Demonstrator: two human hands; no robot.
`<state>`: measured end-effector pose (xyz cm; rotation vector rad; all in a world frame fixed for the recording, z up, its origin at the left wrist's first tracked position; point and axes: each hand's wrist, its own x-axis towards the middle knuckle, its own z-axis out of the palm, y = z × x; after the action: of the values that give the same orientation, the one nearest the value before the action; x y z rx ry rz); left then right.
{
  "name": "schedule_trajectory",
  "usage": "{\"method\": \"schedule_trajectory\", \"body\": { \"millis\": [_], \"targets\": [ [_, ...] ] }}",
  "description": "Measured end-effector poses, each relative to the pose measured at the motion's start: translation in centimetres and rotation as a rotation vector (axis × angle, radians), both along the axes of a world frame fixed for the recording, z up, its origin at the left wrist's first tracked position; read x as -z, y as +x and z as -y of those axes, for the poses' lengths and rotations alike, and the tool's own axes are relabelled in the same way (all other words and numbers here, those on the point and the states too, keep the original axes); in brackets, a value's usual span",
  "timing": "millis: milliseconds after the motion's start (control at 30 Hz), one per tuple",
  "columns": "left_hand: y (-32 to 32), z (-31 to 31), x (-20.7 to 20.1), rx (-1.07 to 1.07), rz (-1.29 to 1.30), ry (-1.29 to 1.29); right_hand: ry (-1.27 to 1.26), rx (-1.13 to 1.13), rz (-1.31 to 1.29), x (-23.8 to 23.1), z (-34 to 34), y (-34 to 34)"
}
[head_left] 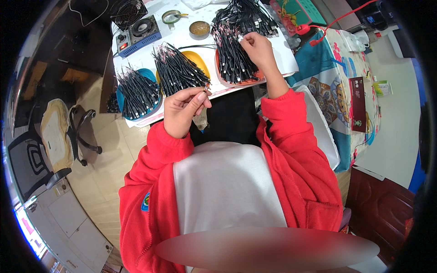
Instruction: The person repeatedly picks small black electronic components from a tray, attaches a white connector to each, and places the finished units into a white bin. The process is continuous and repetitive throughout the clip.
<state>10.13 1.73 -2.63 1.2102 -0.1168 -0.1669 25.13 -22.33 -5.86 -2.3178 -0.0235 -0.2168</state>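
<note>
While the left hand [183, 110] pinches one short black cable at the near table edge [227, 91], the right hand [256, 47] reaches farther out, fingers closed on a cable end in the cable bundle [234, 61] on the red tray [255, 78]. That bundle's cables run away from the person, so the right hand is nearer them.

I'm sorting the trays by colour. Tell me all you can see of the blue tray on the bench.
The blue tray looks like a shallow plastic dish with a rounded rim. It sits at the left end of the white bench top, near its front edge. A heap of short black cables fills and overhangs it, hiding most of it. Neither hand touches it.
</note>
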Motion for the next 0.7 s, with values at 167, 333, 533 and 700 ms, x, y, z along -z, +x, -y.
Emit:
{"method": "schedule_trajectory", "body": {
  "millis": [167,333,533,700],
  "targets": [
    [-0.1,-0.6,0.4,-0.073,-0.029,-0.009,-0.227,-0.061,0.104,-1.8,-2.5,-1.2],
    [-0.1,-1.1,0.7,-0.105,-0.110,-0.113,-0.528,-0.070,0.094,-2.1,-4.8,-2.8],
    [0.1,-1.3,0.0,-0.169,-0.212,-0.271,0.005,-0.055,0.035,-4.1,-4.3,-4.9],
    [2.2,0.5,-1.5,-0.252,-0.206,-0.445,0.820,-0.361,-0.276,-4.5,-6.8,-12.6]
  ]
}}
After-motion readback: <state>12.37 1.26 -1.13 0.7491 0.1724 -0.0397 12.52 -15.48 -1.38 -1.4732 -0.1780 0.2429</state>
